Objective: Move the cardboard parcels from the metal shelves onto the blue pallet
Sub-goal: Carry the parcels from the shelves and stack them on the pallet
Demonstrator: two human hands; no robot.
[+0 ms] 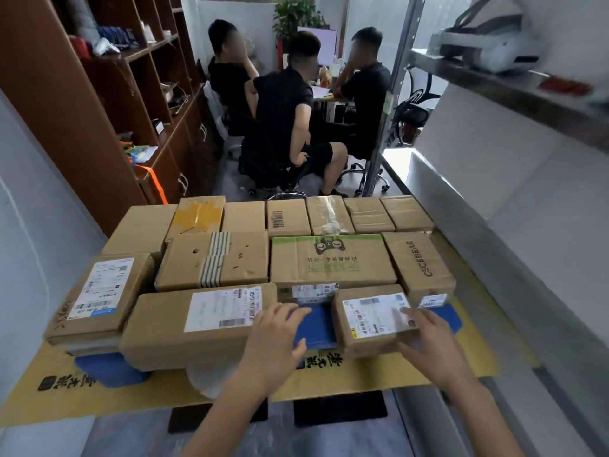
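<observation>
1. Nearest me, both hands are open wide. The left hand spreads its fingers over a bare strip of the blue pallet. The right hand lays spread fingers on the right end of a small parcel, with the thumb at its front side.
2. That small parcel sits label up on the pallet's near edge. A long parcel lies to its left, with the bare strip between them.
3. The pallet rests on a cardboard sheet on the floor.
4. Behind, more parcels fill the pallet in tight rows, among them a green-printed box and a stripe-taped box.
5. Metal shelves stand to the right, holding a white device.
6. Farthest off, three people in black sit together, and wooden shelving lines the left wall.
</observation>
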